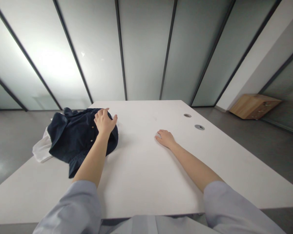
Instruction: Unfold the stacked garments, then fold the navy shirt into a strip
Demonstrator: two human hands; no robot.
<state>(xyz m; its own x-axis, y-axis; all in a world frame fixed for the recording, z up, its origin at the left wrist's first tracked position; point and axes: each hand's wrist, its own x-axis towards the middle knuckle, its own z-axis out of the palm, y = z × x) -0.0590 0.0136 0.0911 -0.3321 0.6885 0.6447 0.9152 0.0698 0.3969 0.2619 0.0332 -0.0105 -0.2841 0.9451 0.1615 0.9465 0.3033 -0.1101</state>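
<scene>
- I stand at a white tabletop that runs away from me, its far end reaching toward a partition of frosted glass panels divided by dark frames.
- Two round cable grommets sit near the table's right edge, one a little farther off than the other.
- Grey floor shows on either side; a bright patch glows through the glass on the left, and a white pillar rises at the right, with a wooden cabinet near its foot.
- The navy buttoned shirt lies in a loose heap on the left side of the table, over white cloth that pokes out and hangs past the table's left edge.
- The heap's long axis runs roughly left to right, its rounded end toward the middle of the table; a flap at its near side points back at me, and the pale buttons line up nearly straight away from me. Which end is the collar I cannot tell.
- My left hand is over the shirt, fingers spread, thumb held wide from them.
- My right hand rests on the bare tabletop, fingers slightly bent, thumb a narrow gap away.
</scene>
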